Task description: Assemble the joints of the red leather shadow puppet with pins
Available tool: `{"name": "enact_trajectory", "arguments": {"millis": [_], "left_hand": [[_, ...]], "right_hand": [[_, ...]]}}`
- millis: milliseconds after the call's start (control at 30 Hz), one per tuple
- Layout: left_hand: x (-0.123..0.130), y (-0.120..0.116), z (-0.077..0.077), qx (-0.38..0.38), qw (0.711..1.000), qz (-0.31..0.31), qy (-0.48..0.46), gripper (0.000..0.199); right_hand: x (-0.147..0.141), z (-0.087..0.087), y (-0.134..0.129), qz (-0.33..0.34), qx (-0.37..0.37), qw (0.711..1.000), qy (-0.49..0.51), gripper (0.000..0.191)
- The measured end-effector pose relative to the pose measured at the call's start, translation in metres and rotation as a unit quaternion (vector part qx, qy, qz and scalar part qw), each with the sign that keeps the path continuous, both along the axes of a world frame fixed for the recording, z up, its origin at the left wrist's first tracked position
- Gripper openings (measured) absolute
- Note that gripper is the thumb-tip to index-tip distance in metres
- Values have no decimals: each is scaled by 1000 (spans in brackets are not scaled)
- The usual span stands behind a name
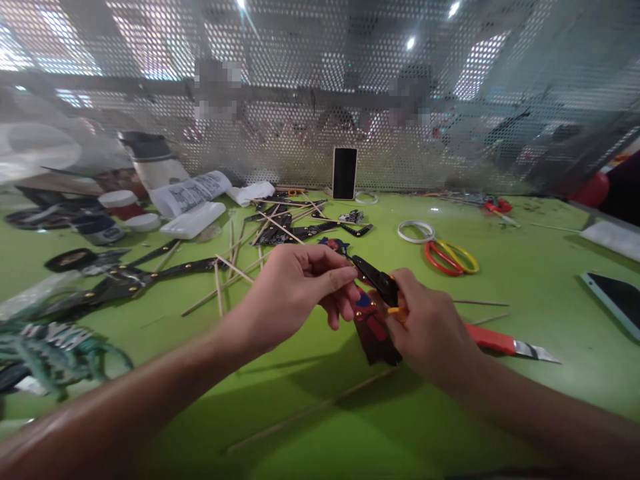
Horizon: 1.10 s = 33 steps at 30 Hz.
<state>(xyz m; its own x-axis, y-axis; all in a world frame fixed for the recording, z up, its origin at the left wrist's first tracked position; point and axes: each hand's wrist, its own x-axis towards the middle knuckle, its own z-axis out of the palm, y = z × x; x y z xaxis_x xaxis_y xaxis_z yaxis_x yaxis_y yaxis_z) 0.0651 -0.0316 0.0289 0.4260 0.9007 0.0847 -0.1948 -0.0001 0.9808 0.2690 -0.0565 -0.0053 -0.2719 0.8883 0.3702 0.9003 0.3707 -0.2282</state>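
Observation:
In the head view my right hand (425,320) grips black-jawed pliers (379,279) with an orange-yellow handle, their tip pointing up and left. My left hand (313,283) is beside that tip, thumb and forefinger pressed together; what they pinch, if anything, is too small to make out. Below and between both hands is a flat painted figure (367,307) in red, blue and dark brown, with gold studs. My fingers partly cover it, so I cannot tell whether either hand holds it.
Thin wooden sticks (240,269) and black studded figure pieces (275,230) lie behind and left. A red-handled knife (505,342) lies right, blade outward. Wire rings (453,258), a phone (615,303), jars (120,203) and a standing phone (345,175) surround the work; perforated metal backs it.

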Motion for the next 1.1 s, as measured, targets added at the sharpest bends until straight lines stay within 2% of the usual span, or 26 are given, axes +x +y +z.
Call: {"name": "enact_trajectory", "arguments": {"millis": [133, 300, 433, 567, 667, 767, 900, 1100], "left_hand": [[4, -6, -2, 85, 989, 93, 77, 10], [6, -5, -17, 226, 936, 210, 170, 8], [5, 2, -25, 217, 935, 231, 162, 9], [3, 7, -25, 196, 938, 241, 154, 8], [1, 10, -20, 158, 955, 213, 129, 8], [-1, 12, -11, 106, 977, 158, 100, 10], [-6, 15, -3, 72, 991, 82, 75, 14], [-17, 24, -3, -8, 999, -32, 25, 17]], "right_hand": [[-5, 1, -1, -26, -39, 999, -16, 9], [-13, 7, -2, -54, -150, 987, -5, 14], [-20, 11, 2, -71, -184, 980, -13, 7], [-28, 13, 9, -84, -204, 975, -13, 7], [-32, 14, 13, -87, -200, 976, -13, 10], [-32, 14, 15, -83, -184, 979, -20, 11], [-28, 12, 15, -70, -148, 986, -30, 13], [-24, 12, 10, -47, -154, 987, 8, 17]]}}
